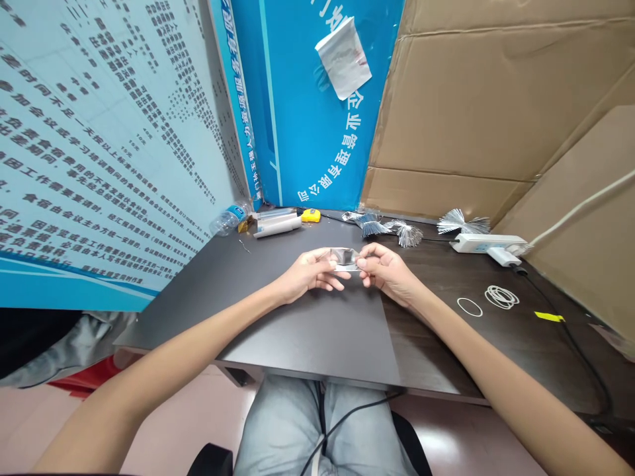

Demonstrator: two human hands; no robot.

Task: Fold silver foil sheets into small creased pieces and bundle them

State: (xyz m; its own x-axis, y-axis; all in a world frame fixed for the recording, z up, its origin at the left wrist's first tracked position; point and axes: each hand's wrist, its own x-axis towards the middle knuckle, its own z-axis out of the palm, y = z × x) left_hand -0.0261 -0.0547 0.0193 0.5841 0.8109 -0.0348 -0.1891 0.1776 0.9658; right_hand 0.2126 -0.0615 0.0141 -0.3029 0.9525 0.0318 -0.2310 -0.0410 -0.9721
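Between my two hands, a small piece of shiny silver foil-like sheet (343,256) is stretched above the desk, bent or curled in its middle. My left hand (315,270) pinches its left end between thumb and fingers, the lower fingers curled loosely beneath. At the opposite end, the thumb and index finger of my right hand (381,268) are closed on it. Both grips cover the ends of the sheet. Beyond the hands, fanned bunches of silver strips (373,225) lie along the back of the desk.
At the back stand a plastic bottle (231,218), silvery rolls (278,225) and a yellow tape measure (311,215). On the right are a power strip (489,244) with a plugged-in cable, white rubber bands (502,297) and a yellow strip (549,317). Panels enclose the desk (307,330).
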